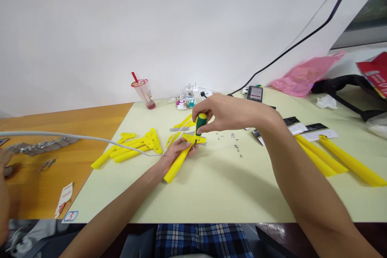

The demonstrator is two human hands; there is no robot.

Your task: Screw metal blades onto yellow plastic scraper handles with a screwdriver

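My left hand point(178, 151) grips a yellow plastic scraper point(177, 165) by the upper part of its handle, near the wide head. Closed around a green and yellow screwdriver point(201, 123), my right hand point(213, 111) holds it upright with the shaft pointing down onto the scraper head. The tip meets the head by my left fingers; a screw there is too small to make out. Just beyond lie more yellow scraper parts point(184, 121) and a grey blade strip point(179, 129). Several small metal fasteners point(236, 146) are scattered to the right.
Several yellow scrapers point(133, 147) lie left, yellow handles point(347, 161) right beside black-and-white packets point(317, 131). A drink cup point(146, 93) and a power strip point(192, 92) stand by the wall. A white cable point(90, 138) crosses from the left, where another person's hand point(4, 169) shows.
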